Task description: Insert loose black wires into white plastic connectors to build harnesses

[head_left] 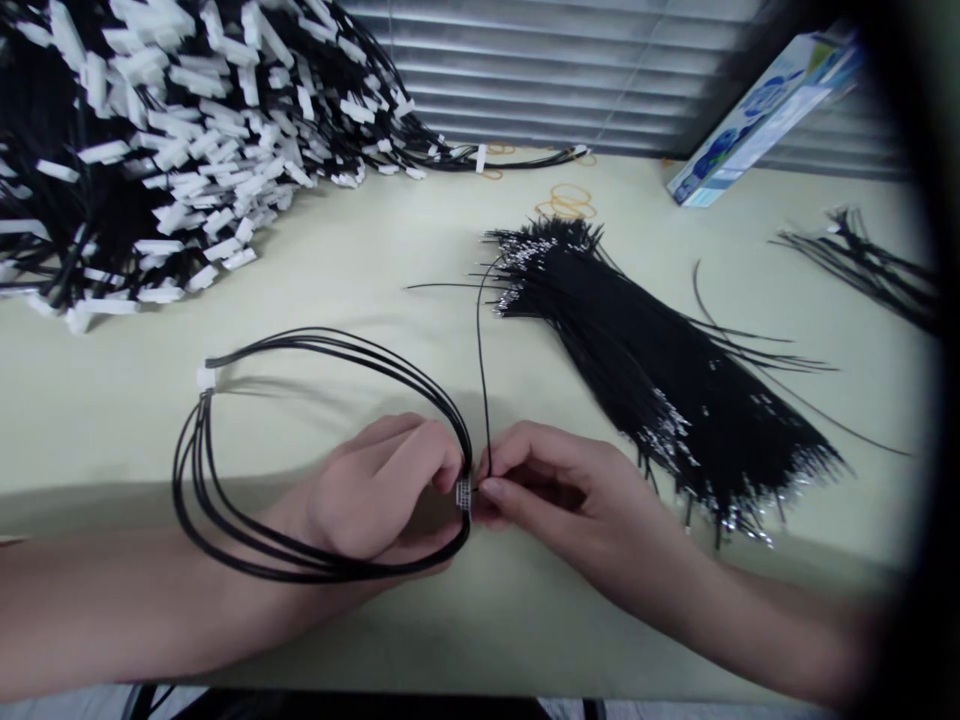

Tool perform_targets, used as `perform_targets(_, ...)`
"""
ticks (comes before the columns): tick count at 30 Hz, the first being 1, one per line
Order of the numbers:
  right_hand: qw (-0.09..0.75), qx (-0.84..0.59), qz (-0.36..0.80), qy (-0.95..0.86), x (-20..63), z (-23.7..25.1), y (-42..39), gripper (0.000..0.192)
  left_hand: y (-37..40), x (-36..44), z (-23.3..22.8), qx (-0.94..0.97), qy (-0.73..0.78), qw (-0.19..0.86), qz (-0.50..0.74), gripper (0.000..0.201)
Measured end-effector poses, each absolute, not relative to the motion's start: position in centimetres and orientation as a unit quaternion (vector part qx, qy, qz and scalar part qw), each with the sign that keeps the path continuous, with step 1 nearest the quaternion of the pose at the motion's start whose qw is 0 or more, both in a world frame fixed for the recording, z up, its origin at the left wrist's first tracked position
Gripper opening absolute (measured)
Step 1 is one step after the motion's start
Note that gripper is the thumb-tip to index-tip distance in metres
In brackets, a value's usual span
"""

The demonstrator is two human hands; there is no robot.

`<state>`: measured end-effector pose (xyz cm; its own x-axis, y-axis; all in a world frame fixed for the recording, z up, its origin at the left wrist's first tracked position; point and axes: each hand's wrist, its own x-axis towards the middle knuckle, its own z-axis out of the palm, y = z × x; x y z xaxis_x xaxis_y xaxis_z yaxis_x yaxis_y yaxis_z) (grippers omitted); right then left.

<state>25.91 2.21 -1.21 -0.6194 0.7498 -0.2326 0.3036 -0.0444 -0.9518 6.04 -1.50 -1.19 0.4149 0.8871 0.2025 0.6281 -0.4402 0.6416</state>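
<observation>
Left hand (384, 490) curled tight, gripping the small plug (463, 493) on a loop of black cable (322, 575), strands draped across the wrist, a second white plug (205, 378) out at the loop's far left. And here's the right hand (577, 490), thumb and finger pinched on one thin wire (483, 370), right beside that small plug; whether the tip is inside, I can't tell! The wire arcs up towards a thick pile of loose black wires (667, 350) on the worktop (360, 260). Upper left, a great heap of white-ended cables (202, 150); rubber bands (568, 203) behind the pile, a blue-and-white box (757, 125) upper right.
</observation>
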Motion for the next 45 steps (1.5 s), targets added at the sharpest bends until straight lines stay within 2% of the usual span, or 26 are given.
perform_targets(9, 0.222, -0.341, 0.410, -0.816, 26.2, -1.3, 2.2, 0.006, -1.3, 5.8, -1.2, 0.810, 0.456, 0.253, 0.268, 0.023)
perform_targets(18, 0.251, -0.291, 0.302, -0.872, 26.1, -1.6, 1.9, 0.011, -1.2, 5.8, -1.2, 0.812, 0.458, 0.251, 0.261, 0.019)
perform_targets(26, 0.256, -0.287, 0.309, -0.870, 26.0, -1.7, 2.0, 0.010, -1.3, 5.9, -1.3, 0.800, 0.460, 0.280, 0.263, 0.021)
perform_targets(30, 0.254, -0.265, 0.302, -0.880, 26.0, -1.7, 2.0, 0.014, -1.7, 6.4, -0.9, 0.759, 0.509, 0.304, 0.268, 0.022)
perform_targets(37, 0.234, -0.300, 0.369, -0.848, 25.5, -1.6, 2.2, 0.012, -1.7, 6.9, 0.6, 0.725, 0.546, 0.346, 0.238, 0.030)
perform_targets(45, 0.241, -0.341, 0.413, -0.810, 25.2, -1.1, 2.4, 0.012, -2.0, 7.1, 1.9, 0.745, 0.548, 0.284, 0.252, 0.030)
